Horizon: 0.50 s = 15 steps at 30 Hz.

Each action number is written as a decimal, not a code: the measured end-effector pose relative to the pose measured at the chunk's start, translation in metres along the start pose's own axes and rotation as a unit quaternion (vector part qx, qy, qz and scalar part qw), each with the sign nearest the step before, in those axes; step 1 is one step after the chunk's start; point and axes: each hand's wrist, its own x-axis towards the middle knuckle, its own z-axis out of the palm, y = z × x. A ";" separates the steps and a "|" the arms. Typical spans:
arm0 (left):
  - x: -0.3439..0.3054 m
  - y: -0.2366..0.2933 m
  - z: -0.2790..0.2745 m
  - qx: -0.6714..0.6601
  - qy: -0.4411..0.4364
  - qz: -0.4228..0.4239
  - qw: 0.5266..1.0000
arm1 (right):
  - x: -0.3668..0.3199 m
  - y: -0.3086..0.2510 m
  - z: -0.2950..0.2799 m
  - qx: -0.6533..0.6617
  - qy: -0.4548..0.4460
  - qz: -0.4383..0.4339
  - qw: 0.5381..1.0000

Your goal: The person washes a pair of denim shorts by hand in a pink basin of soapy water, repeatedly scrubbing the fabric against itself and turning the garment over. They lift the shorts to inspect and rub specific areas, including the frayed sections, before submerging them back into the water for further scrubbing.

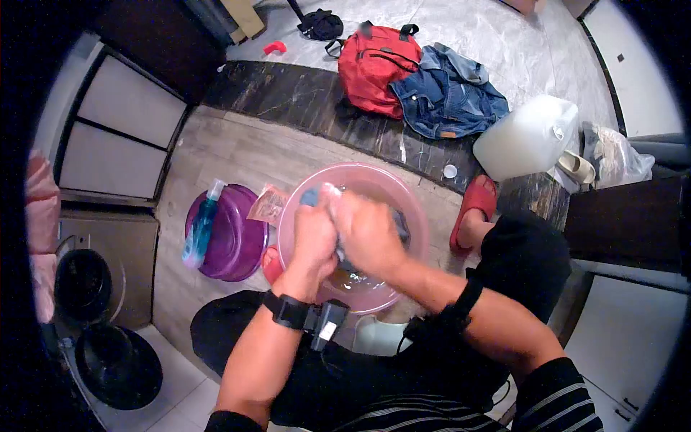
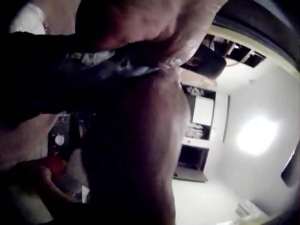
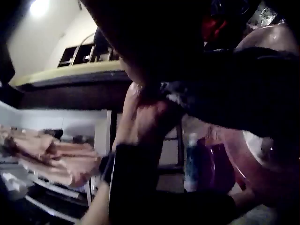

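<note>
Both hands are close together over a pink basin (image 1: 409,189) on the floor. The left hand (image 1: 314,241) grips a wet dark garment or cloth (image 2: 42,77), its fingers curled in. Beside it the right hand (image 1: 371,234) also grips the cloth, slightly blurred. White suds (image 2: 96,57) show on the fabric between the hands in the left wrist view. In the right wrist view the dark cloth (image 3: 234,89) stretches away from the fists above the basin. Shiny water (image 1: 356,281) lies in the basin bottom. The kind of garment I cannot tell.
Left of the basin, a purple basin (image 1: 245,237) bears a bottle of blue-green liquid (image 1: 201,229); a printed packet (image 1: 269,206) lies between the basins. Beyond stand a red backpack (image 1: 374,68), a denim garment (image 1: 453,93) and a white jug (image 1: 525,137) on a dark stone ledge (image 1: 288,93).
</note>
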 end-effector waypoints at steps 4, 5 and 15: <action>-0.028 0.012 0.029 -0.052 0.074 -0.039 0.995 | 0.017 0.005 -0.014 0.027 -0.018 0.026 0.999; -0.023 0.013 0.029 -0.060 0.051 -0.030 0.996 | 0.024 0.010 -0.016 0.018 -0.032 0.054 0.998; -0.018 0.016 0.022 -0.025 0.004 0.006 1.000 | 0.016 -0.001 -0.012 0.001 -0.006 0.077 0.997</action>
